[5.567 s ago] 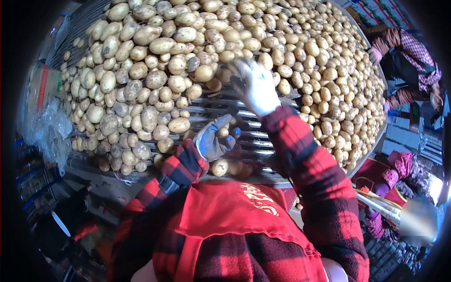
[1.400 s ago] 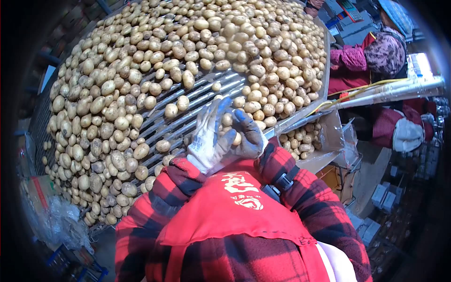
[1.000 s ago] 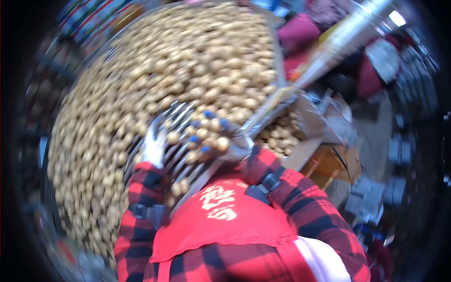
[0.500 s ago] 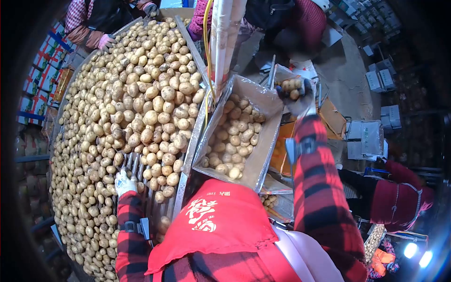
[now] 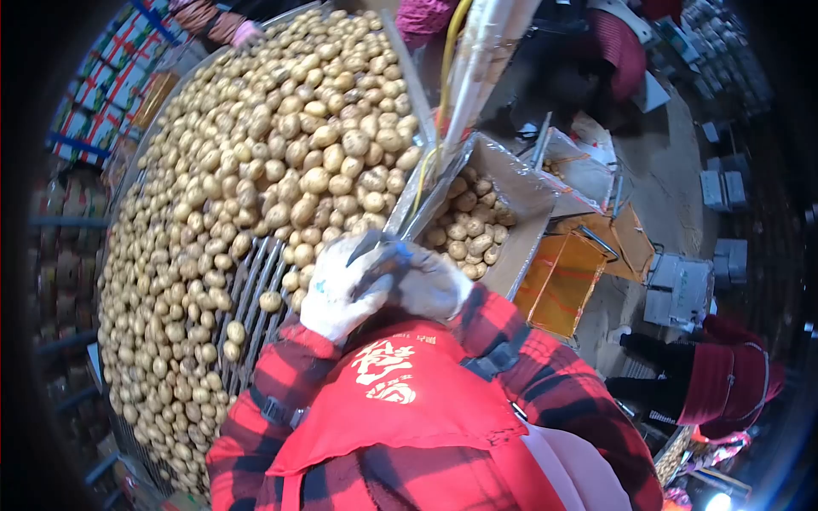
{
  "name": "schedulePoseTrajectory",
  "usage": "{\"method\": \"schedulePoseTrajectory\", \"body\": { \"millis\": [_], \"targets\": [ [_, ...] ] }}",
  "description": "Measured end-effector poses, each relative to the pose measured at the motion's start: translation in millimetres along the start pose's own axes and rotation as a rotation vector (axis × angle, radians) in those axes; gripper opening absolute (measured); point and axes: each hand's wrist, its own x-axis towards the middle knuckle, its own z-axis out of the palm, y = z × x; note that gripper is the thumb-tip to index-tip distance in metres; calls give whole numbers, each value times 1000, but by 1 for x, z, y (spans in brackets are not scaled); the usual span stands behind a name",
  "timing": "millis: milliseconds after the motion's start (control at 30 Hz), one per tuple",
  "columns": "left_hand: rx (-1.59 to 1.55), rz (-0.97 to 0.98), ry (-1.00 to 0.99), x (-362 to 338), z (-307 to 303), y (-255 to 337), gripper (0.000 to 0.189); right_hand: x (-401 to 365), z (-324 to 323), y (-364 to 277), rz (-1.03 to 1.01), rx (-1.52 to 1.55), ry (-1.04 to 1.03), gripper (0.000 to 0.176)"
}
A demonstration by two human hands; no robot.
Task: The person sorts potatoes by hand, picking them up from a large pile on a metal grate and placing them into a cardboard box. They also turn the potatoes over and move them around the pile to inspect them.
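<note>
My two gloved hands meet in front of my chest, above the near edge of the sorting table. My left hand [image 5: 339, 294], in a white glove, has its fingers curled in against the right. My right hand [image 5: 433, 285] is bent inward, its dark-stained fingers overlapping the left ones. What is between them, if anything, I cannot tell. Just beyond the hands, loose potatoes [image 5: 298, 183] cover the slatted table. Right beside them stands a plastic-lined cardboard box [image 5: 530, 243], partly filled with potatoes [image 5: 470, 226]. My forearms hide its near end.
Bare metal slats [image 5: 254, 281] show left of my hands. A wrapped post [image 5: 487, 68] with a yellow cable rises by the box. To the right are an orange-lined crate [image 5: 558, 285] and white cartons [image 5: 677, 289]. Other people work nearby, one [image 5: 733, 383] at the right.
My right hand came back from the far right, where it held several potatoes, and met my left. My left hand rose from the slats. The view shifted, moving the table rightward in frame.
</note>
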Motion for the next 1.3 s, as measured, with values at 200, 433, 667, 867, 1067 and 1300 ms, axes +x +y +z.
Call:
{"method": "schedulePoseTrajectory", "body": {
  "millis": [200, 433, 667, 867, 1067, 1300],
  "targets": [
    [30, -194, 161, -53, 8, -20, 45, -74, -3, -127, -512, -475, 290, 34],
    [8, -418, 294, -162, 36, -55, 36, -90, -26, -227, -1005, -1104, 1129, 55],
    [437, -887, 419, -298, 5, -81, 59, 62, -2, 50, -808, -2426, -351, 56],
    [355, -1236, 407, -351, -3, -146, 93, 121, -25, 173, -300, -2612, -1156, 47],
    [249, -1287, 389, -277, -5, -147, 94, 172, -28, 159, -560, -2734, -687, 53],
    [553, -1056, 611, -243, -15, -215, 77, 191, -39, 192, -419, -2760, -772, 56]
  ]
}}
